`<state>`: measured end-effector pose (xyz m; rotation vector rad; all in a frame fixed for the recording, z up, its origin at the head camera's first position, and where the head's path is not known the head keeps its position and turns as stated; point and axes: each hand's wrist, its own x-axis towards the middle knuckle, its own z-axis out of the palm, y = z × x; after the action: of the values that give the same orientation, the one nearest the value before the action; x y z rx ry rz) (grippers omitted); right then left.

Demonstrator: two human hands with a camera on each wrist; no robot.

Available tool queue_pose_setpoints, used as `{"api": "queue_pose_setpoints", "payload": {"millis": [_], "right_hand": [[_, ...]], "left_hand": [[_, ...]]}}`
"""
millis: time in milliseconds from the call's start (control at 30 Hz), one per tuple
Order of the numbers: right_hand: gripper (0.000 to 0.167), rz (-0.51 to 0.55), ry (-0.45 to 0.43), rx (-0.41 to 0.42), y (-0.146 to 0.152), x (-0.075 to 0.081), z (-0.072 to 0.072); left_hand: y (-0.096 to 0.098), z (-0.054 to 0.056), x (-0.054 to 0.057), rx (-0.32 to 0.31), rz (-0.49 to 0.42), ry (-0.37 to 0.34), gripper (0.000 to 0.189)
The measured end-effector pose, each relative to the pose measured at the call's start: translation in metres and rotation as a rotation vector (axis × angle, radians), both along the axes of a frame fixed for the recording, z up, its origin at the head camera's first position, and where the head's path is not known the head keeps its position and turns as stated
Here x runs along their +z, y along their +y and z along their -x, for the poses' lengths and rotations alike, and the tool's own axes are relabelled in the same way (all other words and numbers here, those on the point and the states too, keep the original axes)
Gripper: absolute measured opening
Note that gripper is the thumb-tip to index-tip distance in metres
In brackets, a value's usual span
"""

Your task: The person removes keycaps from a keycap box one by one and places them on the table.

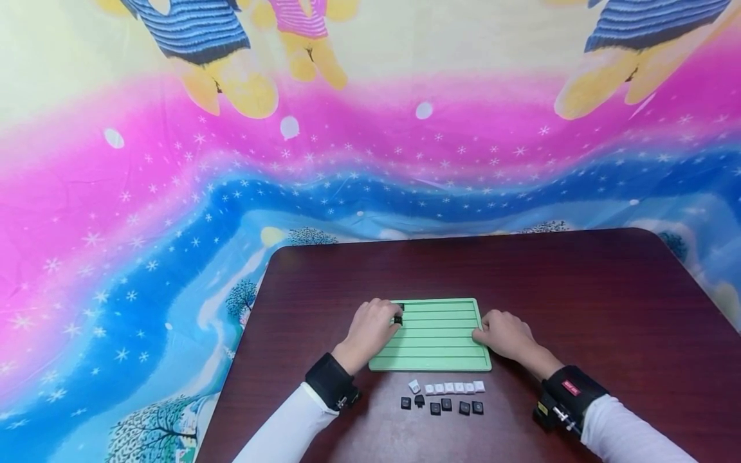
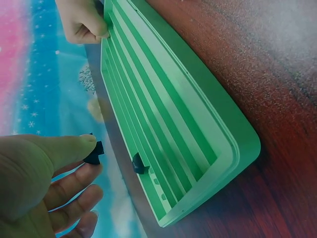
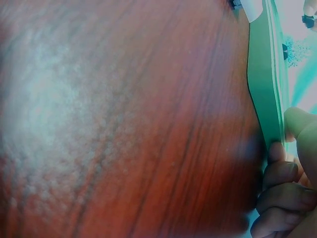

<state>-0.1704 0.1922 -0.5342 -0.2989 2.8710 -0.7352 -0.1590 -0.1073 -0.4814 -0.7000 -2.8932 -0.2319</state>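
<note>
A light green tray with raised ridges (image 1: 442,354) lies on the table. My left hand (image 1: 372,329) is over its left side and pinches a black keycap (image 2: 94,153) between thumb and index finger, the other fingers loosely bent. Another black keycap (image 2: 139,163) sits in the tray by its far left corner. At the tray's right edge, my right hand (image 1: 508,334) grips the rim, thumb on top and fingers curled against the outer side, as the right wrist view shows.
A row of white keycaps (image 1: 449,388) stands in front of the tray, with one tilted white keycap (image 1: 413,386) at its left end. Nearer to me are several scattered black keycaps (image 1: 446,404). The dark wooden table (image 1: 550,276) meets a patterned cloth (image 1: 370,154) behind.
</note>
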Motion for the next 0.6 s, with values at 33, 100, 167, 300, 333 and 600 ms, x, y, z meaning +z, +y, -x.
{"api": "queue_pose_setpoints", "payload": {"millis": [33,100,167,300,333,600], "right_hand": [[0.046,-0.001,-0.001,-0.001,0.0,0.0,0.0],[0.046,-0.001,-0.001,-0.001,0.0,0.0,0.0],[0.046,-0.002,-0.002,-0.001,0.0,0.0,0.0],[0.046,-0.002,-0.004,-0.002,-0.001,0.0,0.0],[0.046,-0.001,-0.003,-0.002,0.0,0.0,0.0],[0.046,0.004,0.003,0.001,0.0,-0.001,0.0]], "left_hand": [[0.0,-0.001,0.0,-0.001,-0.002,-0.002,0.016],[-0.001,-0.003,0.001,-0.001,-0.007,-0.005,0.016],[-0.001,-0.005,0.002,-0.001,-0.004,-0.008,0.016],[0.0,-0.008,0.002,-0.006,0.001,-0.001,0.015],[0.0,-0.009,0.003,-0.008,-0.001,-0.001,0.015],[-0.002,-0.016,0.003,-0.023,0.001,0.004,0.016]]}}
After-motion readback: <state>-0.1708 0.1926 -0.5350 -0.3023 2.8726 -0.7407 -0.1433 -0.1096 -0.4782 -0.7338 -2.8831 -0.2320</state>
